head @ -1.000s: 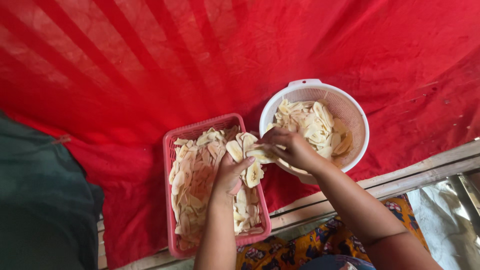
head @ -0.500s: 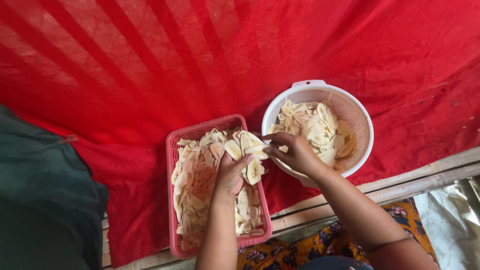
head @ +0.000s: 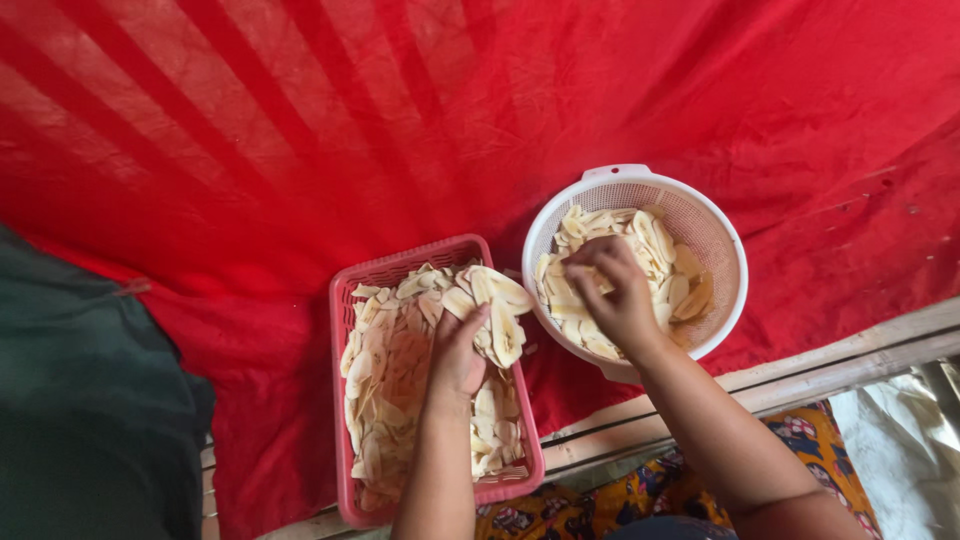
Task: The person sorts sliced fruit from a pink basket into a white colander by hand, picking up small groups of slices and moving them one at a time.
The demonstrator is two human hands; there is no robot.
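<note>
A person's right hand point(head: 615, 290), moments ago beside the pink basket point(head: 352, 400), now dips into the white colander point(head: 720, 230), its grip closing on pale banana slices point(head: 655, 240), while the left hand point(head: 458, 350) grasps a fanned stack of slices point(head: 495, 300) over the basket on the red cloth point(head: 300, 130).

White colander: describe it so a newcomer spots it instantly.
On the red cloth, look right of the pink rectangular basket. The white colander is round and perforated, holds pale slices, and the right hand reaches into it.
</note>
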